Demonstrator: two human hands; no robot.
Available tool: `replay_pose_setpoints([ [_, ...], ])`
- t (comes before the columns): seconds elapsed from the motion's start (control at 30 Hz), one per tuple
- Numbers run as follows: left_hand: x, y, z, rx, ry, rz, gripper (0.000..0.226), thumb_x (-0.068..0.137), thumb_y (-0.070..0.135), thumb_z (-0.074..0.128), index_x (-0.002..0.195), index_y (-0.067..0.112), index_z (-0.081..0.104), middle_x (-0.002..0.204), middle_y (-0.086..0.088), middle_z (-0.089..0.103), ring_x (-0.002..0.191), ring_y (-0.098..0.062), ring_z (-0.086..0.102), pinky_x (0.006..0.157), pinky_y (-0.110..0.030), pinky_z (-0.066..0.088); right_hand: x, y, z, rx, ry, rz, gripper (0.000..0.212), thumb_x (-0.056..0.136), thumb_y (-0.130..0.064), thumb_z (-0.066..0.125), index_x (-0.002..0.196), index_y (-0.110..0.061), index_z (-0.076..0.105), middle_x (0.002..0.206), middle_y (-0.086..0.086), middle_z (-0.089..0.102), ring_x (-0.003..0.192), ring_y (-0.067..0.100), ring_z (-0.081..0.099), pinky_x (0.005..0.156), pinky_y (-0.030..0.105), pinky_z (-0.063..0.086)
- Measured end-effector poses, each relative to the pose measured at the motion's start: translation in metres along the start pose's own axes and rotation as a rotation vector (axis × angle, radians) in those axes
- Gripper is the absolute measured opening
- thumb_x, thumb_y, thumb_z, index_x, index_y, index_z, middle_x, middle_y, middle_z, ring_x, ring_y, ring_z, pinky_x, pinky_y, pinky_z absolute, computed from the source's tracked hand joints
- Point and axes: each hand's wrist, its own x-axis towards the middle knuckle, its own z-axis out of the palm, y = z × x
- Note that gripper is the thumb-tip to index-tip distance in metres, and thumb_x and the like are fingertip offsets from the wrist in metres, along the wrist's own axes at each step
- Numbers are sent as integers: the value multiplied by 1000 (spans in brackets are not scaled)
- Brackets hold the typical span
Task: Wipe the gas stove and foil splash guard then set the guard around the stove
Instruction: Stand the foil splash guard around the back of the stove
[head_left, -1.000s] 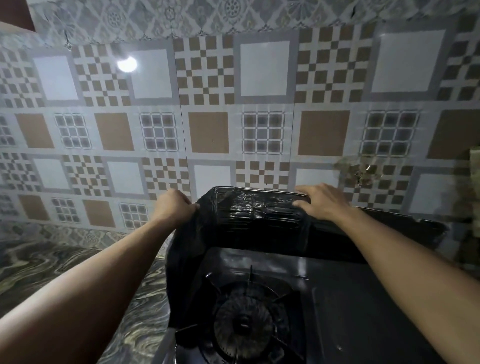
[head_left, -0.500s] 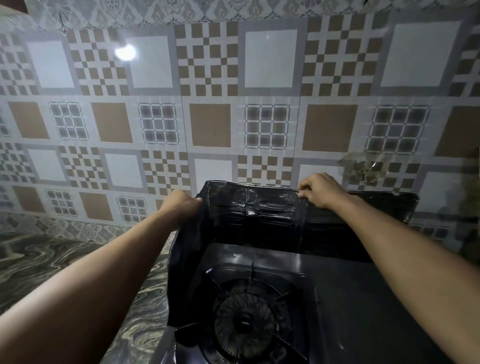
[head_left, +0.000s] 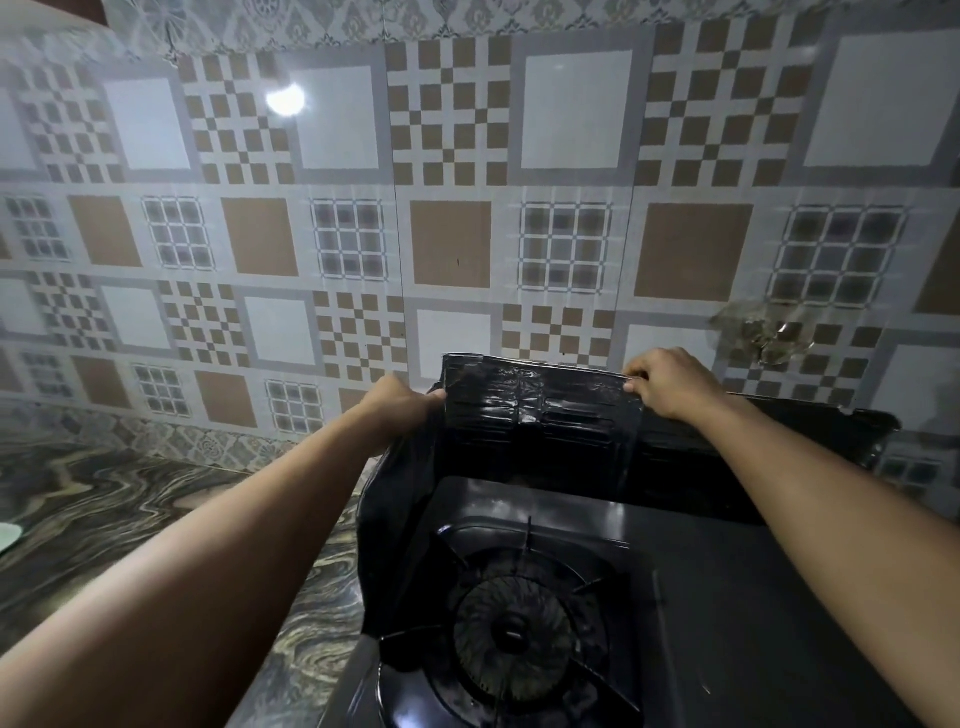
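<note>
A dark gas stove (head_left: 727, 613) fills the lower right, its round burner (head_left: 514, 639) under a pan support. The foil splash guard (head_left: 540, 410), dark and shiny with embossed ribs, stands upright along the stove's back and folds forward down its left side. My left hand (head_left: 400, 405) grips the guard at its top left corner fold. My right hand (head_left: 670, 379) pinches the guard's top edge further right. The guard's far right panel (head_left: 831, 431) continues behind my right forearm.
A patterned tile wall (head_left: 452, 244) rises directly behind the guard, with a grimy stained patch (head_left: 763, 332) at the right. A marbled countertop (head_left: 119, 504) extends to the left. A pale dish edge (head_left: 8, 538) shows at the far left.
Both hands stay on the guard's top edge. The right hand's fingers have curled from lying flat into a pinch, and the back panel stands a little straighter against the wall.
</note>
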Motion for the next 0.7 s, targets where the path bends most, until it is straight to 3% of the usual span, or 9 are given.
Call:
replay_pose_setpoints([
  [0.07, -5, -2, -6, -49, -139, -76, 44, 85, 40, 70, 94, -1, 59, 83, -10, 65, 71, -19, 63, 62, -32, 52, -3, 1, 1, -41, -13, 11, 21, 89, -27, 67, 108, -17, 70, 105, 10, 69, 93, 29, 61, 76, 33, 48],
  [0.13, -10, -6, -16, 38, -330, -204, 51, 80, 42, 72, 107, -1, 61, 100, -18, 70, 89, -33, 69, 79, -48, 57, -6, 2, 1, -64, 7, 18, 23, 89, -28, 66, 109, -17, 68, 108, 11, 68, 96, 31, 61, 80, 37, 51],
  [0.2, -16, -9, -26, 151, -449, -250, 32, 90, 27, 61, 106, -1, 61, 98, -20, 71, 92, -36, 69, 89, -57, 52, -7, 4, 0, -63, 15, 30, 21, 91, -24, 63, 109, -16, 68, 108, 13, 68, 95, 32, 62, 80, 38, 52],
  [0.23, -17, -10, -30, 163, -476, -240, 20, 95, 17, 54, 99, -1, 61, 88, -18, 73, 83, -32, 70, 88, -54, 53, -8, 3, 0, -63, 14, 38, 18, 93, -22, 61, 108, -15, 69, 108, 14, 68, 94, 32, 62, 80, 38, 52],
  [0.33, -24, -6, -39, 106, -540, -213, 21, 98, 7, 44, 94, -3, 62, 73, -14, 72, 63, -25, 71, 74, -38, 56, -8, 0, 0, -75, 10, 52, 15, 94, -17, 58, 103, -15, 70, 104, 13, 68, 88, 30, 60, 75, 35, 51],
  [0.4, -26, -7, -41, 93, -550, -214, 23, 97, 9, 44, 97, -4, 63, 79, -16, 72, 67, -27, 71, 76, -38, 55, -8, -4, -1, -84, 4, 52, 13, 94, -14, 57, 98, -14, 70, 100, 12, 68, 83, 29, 57, 72, 33, 49],
  [0.53, -28, -13, -40, 66, -575, -260, 24, 96, 12, 47, 102, -4, 64, 97, -21, 70, 90, -33, 67, 102, -52, 44, -9, -9, 2, -85, 16, 68, 15, 93, -11, 55, 97, -13, 69, 99, 12, 68, 84, 30, 60, 76, 37, 53],
  [0.57, -29, -15, -38, 56, -583, -263, 26, 96, 12, 45, 100, -5, 64, 94, -20, 71, 87, -32, 68, 100, -51, 46, -10, -8, 2, -77, 21, 71, 17, 93, -10, 54, 99, -13, 69, 100, 12, 68, 86, 31, 61, 77, 38, 53],
  [0.7, -31, -18, -33, -4, -498, -264, 26, 91, 7, 41, 83, -4, 64, 66, -17, 70, 57, -27, 68, 68, -34, 53, -9, -9, 4, -67, 23, 60, 16, 94, -12, 53, 99, -12, 69, 101, 15, 67, 87, 32, 61, 79, 40, 53],
])
